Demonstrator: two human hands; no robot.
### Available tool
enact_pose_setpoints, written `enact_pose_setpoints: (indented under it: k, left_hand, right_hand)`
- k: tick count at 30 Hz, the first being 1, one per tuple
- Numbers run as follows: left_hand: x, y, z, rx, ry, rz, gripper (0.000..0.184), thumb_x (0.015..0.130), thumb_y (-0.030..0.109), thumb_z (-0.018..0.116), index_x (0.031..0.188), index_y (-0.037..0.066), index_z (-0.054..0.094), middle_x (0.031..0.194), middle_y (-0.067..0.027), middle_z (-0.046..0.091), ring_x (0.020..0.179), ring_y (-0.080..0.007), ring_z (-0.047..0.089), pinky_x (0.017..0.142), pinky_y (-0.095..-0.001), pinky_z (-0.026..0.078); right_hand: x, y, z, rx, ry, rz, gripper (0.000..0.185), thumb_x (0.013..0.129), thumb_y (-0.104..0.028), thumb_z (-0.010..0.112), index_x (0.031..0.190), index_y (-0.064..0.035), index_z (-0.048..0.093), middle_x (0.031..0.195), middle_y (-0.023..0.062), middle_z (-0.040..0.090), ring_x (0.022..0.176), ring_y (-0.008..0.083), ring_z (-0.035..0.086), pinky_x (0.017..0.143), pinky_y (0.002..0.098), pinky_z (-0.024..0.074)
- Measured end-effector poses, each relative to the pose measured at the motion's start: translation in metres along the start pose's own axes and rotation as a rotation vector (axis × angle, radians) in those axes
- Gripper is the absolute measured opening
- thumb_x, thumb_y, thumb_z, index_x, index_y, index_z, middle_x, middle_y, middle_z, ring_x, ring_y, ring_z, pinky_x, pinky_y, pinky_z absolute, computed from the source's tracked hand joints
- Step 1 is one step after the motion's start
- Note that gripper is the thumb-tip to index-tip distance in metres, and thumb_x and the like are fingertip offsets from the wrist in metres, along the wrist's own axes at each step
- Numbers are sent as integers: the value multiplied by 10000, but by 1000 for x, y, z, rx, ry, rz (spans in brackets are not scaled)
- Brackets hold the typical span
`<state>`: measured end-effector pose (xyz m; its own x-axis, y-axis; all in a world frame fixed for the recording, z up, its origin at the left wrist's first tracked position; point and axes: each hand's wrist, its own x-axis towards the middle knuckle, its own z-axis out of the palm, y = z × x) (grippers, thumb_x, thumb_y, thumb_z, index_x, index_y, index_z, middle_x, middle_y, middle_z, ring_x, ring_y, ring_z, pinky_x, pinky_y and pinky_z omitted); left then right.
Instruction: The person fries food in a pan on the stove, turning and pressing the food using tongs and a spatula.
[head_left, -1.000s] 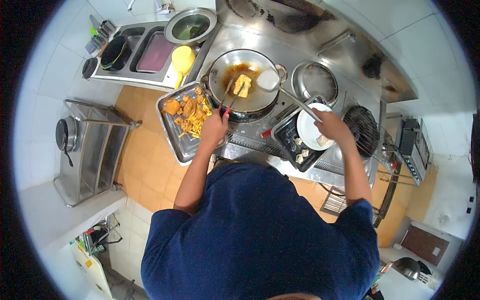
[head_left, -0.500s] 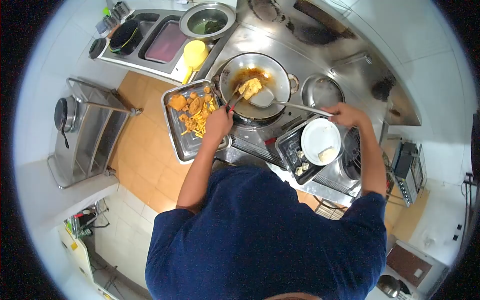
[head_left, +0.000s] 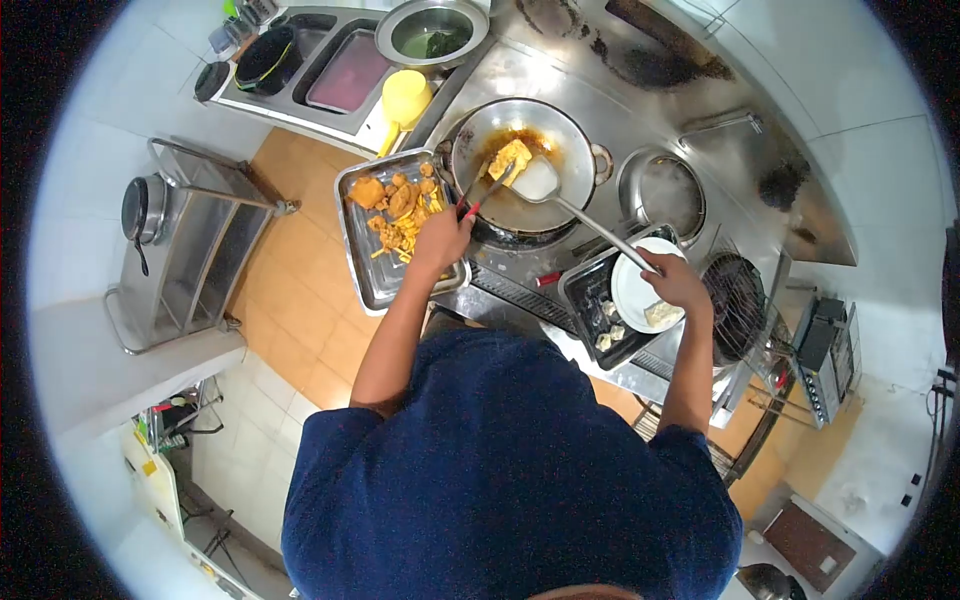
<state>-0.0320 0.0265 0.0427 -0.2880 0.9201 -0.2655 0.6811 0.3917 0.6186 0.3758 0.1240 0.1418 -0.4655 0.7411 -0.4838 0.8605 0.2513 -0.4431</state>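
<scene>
Inside the wok (head_left: 572,128), I record the golden piece (head_left: 510,161) at the tongs (head_left: 489,193) gripped by my left hand (head_left: 443,242), beside the ladle (head_left: 538,180), its handle slanting near-right into my closed right hand (head_left: 677,281).

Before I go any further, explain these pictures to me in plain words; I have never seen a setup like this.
There is no robot here: a person works with two bare hands, seen by one camera worn on the head, looking forward and down. The left hand holds tongs, their tips at a golden piece of food in a wok. Whether they grip it is unclear. The right hand holds a long ladle, its bowl beside that piece. Fried food lies in a metal tray left of the wok; a white plate overlaps a dark tray to the right.
</scene>
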Motion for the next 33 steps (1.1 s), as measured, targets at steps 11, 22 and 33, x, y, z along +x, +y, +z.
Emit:
enact_pose_setpoints:
  k: [11, 22, 33]
  left_hand:
    - [-2, -13, 7, -138, -59, 1, 477, 924, 397, 591, 953, -77, 638, 873, -316, 656, 897, -469, 642, 797, -511, 488]
    - [-32, 7, -15, 308, 71, 172, 361, 911, 280, 591, 1083, -38, 572, 837, -246, 677, 760, -404, 683, 662, -497, 547]
    - [-31, 19, -26, 600, 233, 324, 203, 871, 100, 572, 1055, 14, 582, 821, -156, 668, 669, -299, 698, 547, -402, 557]
  right_hand:
    - [-7, -6, 16, 17, 82, 35, 485, 863, -189, 663, 1332, -90, 588, 1178, 222, 657, 1057, 364, 648, 917, 404, 479]
    - [-12, -3, 20, 162, 40, 112, 496, 850, -218, 668, 1330, -117, 598, 1120, 243, 671, 972, 371, 665, 881, 408, 498]
    - [-5, 9, 5, 263, 17, 94, 500, 893, -128, 652, 1385, -149, 566, 625, -33, 495, 538, 67, 432, 488, 269, 357]
